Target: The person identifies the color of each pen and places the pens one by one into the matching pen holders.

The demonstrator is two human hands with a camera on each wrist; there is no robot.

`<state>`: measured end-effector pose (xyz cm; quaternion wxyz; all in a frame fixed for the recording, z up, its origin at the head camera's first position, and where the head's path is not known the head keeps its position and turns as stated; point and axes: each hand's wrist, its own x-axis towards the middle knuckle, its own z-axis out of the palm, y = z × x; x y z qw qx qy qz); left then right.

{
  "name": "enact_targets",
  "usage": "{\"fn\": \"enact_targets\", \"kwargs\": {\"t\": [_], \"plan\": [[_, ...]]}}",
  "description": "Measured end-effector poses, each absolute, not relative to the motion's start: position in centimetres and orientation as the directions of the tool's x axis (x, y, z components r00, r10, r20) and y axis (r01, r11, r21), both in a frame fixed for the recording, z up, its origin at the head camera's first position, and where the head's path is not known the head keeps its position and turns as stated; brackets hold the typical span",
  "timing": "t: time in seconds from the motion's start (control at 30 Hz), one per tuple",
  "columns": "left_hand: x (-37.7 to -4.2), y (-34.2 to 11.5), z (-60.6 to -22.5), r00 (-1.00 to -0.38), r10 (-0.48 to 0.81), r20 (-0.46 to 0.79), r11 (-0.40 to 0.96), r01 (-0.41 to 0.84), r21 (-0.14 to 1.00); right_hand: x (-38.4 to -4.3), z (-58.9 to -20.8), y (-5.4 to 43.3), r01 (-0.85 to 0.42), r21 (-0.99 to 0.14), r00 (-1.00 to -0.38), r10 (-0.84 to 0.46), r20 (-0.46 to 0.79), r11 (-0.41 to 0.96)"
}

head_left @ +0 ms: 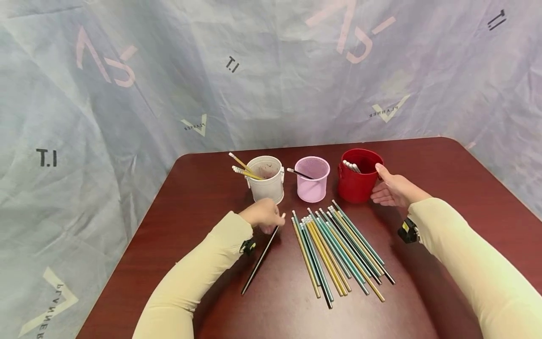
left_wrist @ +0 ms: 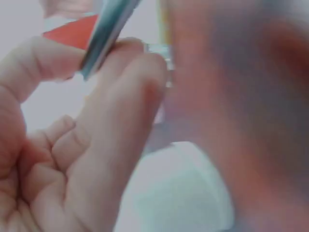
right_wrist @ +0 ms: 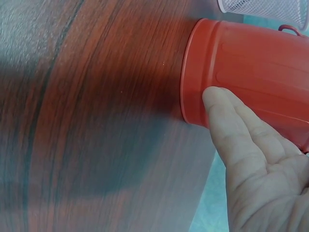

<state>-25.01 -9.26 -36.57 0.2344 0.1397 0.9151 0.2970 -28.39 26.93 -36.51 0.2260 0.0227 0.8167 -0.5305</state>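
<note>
My left hand (head_left: 266,214) pinches a black pencil (head_left: 259,263) near its upper end, between thumb and fingertip; the pencil slants down toward the table's front. In the left wrist view the pinched pencil (left_wrist: 107,36) looks dark and shiny. My right hand (head_left: 395,188) rests against the right side of a red bucket (head_left: 354,186), thumb at the rim and straight fingers (right_wrist: 231,125) along the outer wall. Several white-ended pencils (head_left: 352,165) lean inside that bucket. Between the hands, several black, teal and gold pencils (head_left: 338,249) lie spread on the table, eraser ends toward the back.
Behind my left hand stands a white bucket (head_left: 267,188) with yellow pencils (head_left: 250,174) leaning out leftward. A pink mesh cup (head_left: 312,188) holding one black pencil (head_left: 301,174) is between the two buckets. The brown table (head_left: 203,188) ends at a hanging grey cloth (head_left: 271,94).
</note>
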Motion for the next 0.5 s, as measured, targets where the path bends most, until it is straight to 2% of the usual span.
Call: {"fn": "enact_targets", "kwargs": {"t": [0.13, 0.23, 0.37, 0.5], "plan": [[-24.7, -8.8, -34.2, -0.877, 0.434, -0.207, 0.573, 0.091, 0.815, -28.3, -36.8, 27.2, 0.284, -0.855, -0.895, -0.199, -0.399, 0.434], [-24.3, -9.0, -32.3, -0.907, 0.409, -0.100, 0.404, 0.082, 0.911, -28.3, -36.8, 27.2, 0.284, -0.855, -0.896, -0.196, -0.397, 0.433], [-23.3, -9.4, -30.0, -0.949, 0.295, 0.112, 0.217, 0.181, 0.959, -28.4, -36.7, 27.1, 0.284, -0.858, -0.895, -0.203, -0.397, 0.428], [-22.5, -9.4, -28.3, -0.949, 0.119, 0.292, 0.062, 0.300, 0.952, -28.3, -36.7, 27.1, 0.285, -0.861, -0.895, -0.204, -0.396, 0.422]]}}
